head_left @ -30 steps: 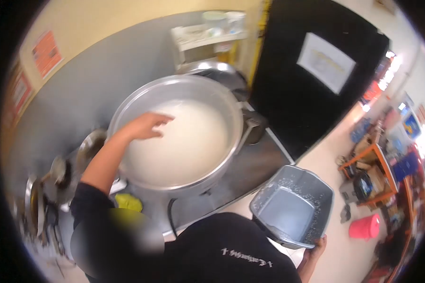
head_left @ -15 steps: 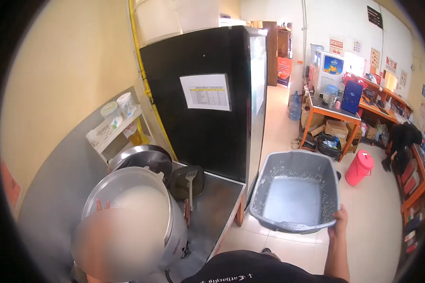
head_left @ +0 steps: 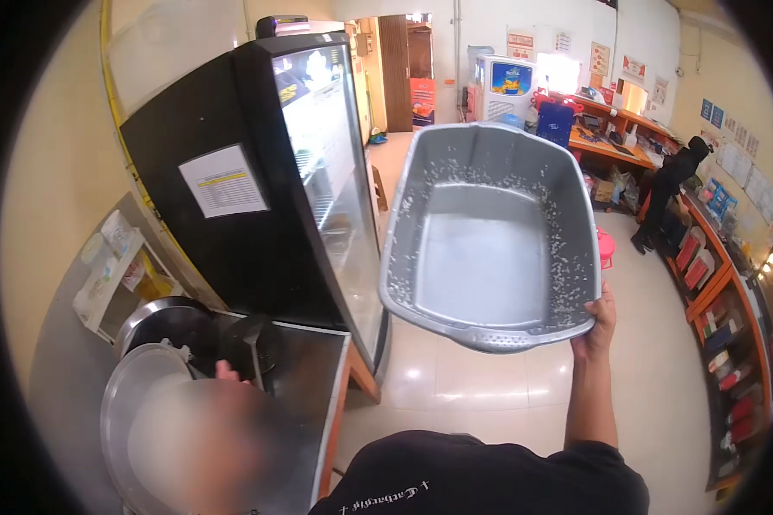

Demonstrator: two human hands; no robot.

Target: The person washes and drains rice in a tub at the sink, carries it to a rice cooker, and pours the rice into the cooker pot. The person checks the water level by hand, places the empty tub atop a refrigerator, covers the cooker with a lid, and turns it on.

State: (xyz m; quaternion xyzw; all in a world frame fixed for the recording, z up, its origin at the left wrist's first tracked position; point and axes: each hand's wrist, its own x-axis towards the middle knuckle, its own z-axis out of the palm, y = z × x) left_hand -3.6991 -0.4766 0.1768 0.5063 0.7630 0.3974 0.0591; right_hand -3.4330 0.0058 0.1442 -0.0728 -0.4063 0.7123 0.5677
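A grey plastic tub [head_left: 485, 249] is tilted toward me, with white grains stuck to its inner walls and a bare bottom. My right hand [head_left: 599, 324] grips its lower right corner. At the lower left, my left hand [head_left: 228, 386] is over the right side of the large metal pot [head_left: 116, 412]; a blur covers most of the hand, and only some fingertips show. Pale contents in the pot are partly hidden by that blur. Beside the pot lie a dark pan [head_left: 270, 343] and a spatula [head_left: 255, 356].
A black fridge [head_left: 232, 257] with a glass door stands left of the tub. A small shelf [head_left: 103, 300] is by the wall. Farther right are a pink bucket [head_left: 606, 249], a person in black [head_left: 668, 193] and a long orange-edged shelf [head_left: 720, 283]. Tiled floor lies below the tub.
The view has swung to the right, away from the pot. My right hand has raised the tub closer to the view. My left hand has moved from over the pot's middle toward its right side.
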